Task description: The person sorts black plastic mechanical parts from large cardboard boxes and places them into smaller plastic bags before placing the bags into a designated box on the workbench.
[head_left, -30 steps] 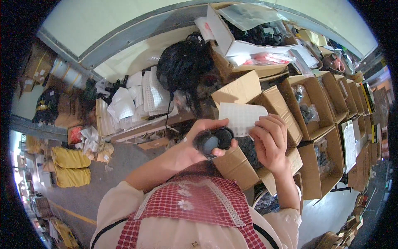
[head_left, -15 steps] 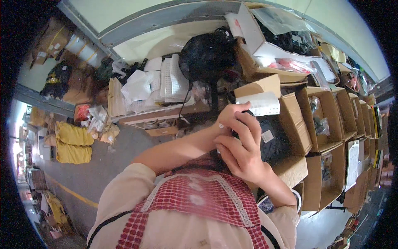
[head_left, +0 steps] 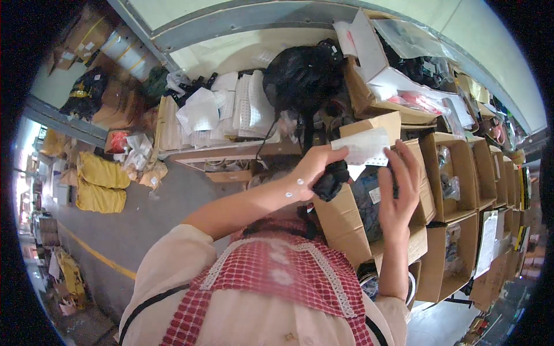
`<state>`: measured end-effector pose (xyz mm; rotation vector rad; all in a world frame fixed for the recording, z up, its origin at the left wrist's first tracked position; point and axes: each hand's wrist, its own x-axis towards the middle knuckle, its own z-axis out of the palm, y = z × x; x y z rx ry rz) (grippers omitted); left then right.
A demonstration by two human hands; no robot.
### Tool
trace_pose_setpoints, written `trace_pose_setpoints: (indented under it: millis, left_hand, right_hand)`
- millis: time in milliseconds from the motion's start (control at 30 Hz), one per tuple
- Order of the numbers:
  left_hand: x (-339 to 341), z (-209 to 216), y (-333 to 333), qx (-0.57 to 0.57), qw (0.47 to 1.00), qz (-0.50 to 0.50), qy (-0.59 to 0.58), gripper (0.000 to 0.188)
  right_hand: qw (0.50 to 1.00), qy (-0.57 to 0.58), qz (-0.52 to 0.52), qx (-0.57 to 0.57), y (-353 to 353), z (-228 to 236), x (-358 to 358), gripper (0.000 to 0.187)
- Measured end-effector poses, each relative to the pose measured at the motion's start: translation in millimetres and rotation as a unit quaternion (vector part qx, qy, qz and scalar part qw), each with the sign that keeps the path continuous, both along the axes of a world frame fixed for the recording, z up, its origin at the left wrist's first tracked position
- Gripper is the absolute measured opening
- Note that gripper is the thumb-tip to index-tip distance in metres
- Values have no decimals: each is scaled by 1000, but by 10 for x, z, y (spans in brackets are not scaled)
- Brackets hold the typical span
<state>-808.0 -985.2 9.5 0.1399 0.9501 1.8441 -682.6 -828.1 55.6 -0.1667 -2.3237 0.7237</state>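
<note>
White, thin, paper-like sheet with small marks along its edge (head_left: 362, 146): held by your left hand (head_left: 311, 167), thumb over its left end, above the open carton. Same hand grasps a black, rounded, compact object (head_left: 331, 183) beneath. Your right hand (head_left: 402, 193) has fingers extended and loose, nothing visible in its grasp; contact with the sheet's right edge cannot be told. Handling, judged: sheet light, flexible, easily creased, best taken by a plain margin; object probably light, firm, somewhat slippery, best cupped around its sides. Count: sheet, 1; black object, 1 or a joined pair, unclear; small round white dots on your left wrist (head_left: 294, 188), 2. Farther out: brown cardboard carton with raised flaps (head_left: 344, 224), 1 directly below, dark contents uncountable; overlapping white paper sheets on the bench (head_left: 202, 109), several, uncountable; yellow fabric-like bundle (head_left: 101, 183), 2 stacked sections.
</note>
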Motion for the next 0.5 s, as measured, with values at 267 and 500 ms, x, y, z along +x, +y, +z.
trace_pose_setpoints:
  millis: [267, 500]
  left_hand:
    - [-430, 104, -739, -22, 822, 142, 551, 25]
    - [-1634, 334, -1620, -153, 564, 320, 746, 25]
  right_hand:
    - [940, -2, 36, -339, 249, -333, 101, 40]
    - [903, 2, -76, -423, 563, -554, 332, 38]
